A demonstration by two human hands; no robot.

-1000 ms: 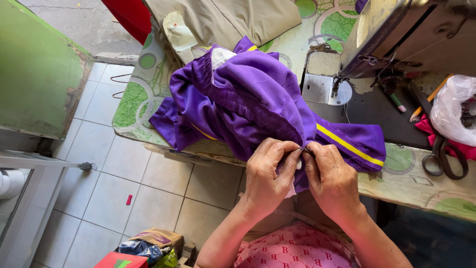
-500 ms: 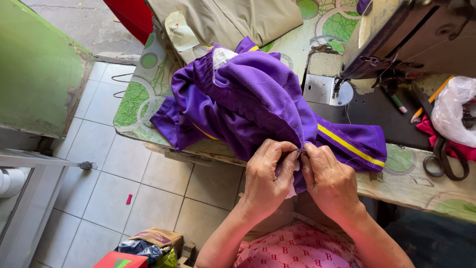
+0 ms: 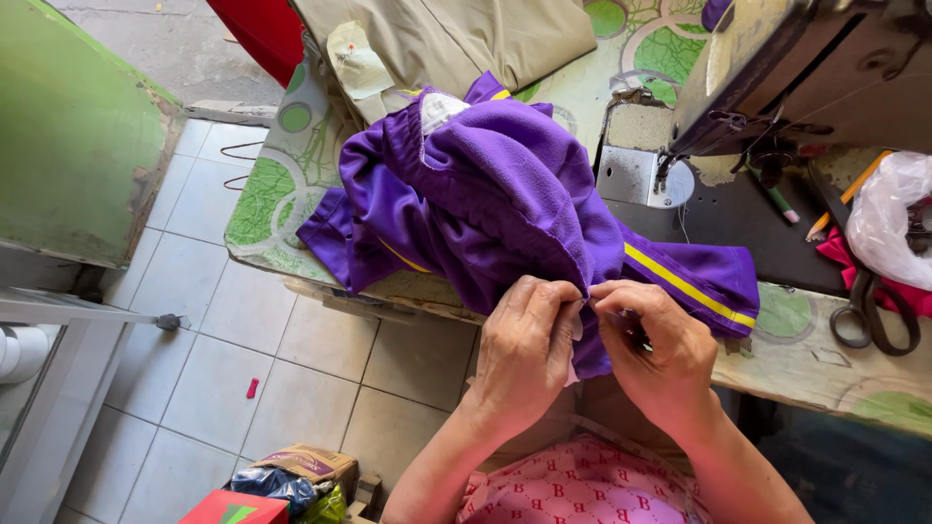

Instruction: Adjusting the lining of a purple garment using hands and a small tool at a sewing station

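Two hands at the near edge of the surface (image 3: 796, 374), both pinching one fold of the purple garment (image 3: 505, 194). Left hand (image 3: 524, 354) and right hand (image 3: 655, 349) clenched on the cloth, fingertips nearly touching. Garment heaped across the surface's middle, yellow stripe (image 3: 689, 286) running toward the right; its lower edge hangs over the near edge. Sewing machine (image 3: 777, 68) at far right. Scissors (image 3: 869, 311) near the right edge, beside a white plastic bag (image 3: 888, 228). Beige cloth (image 3: 447, 39) at the far edge.
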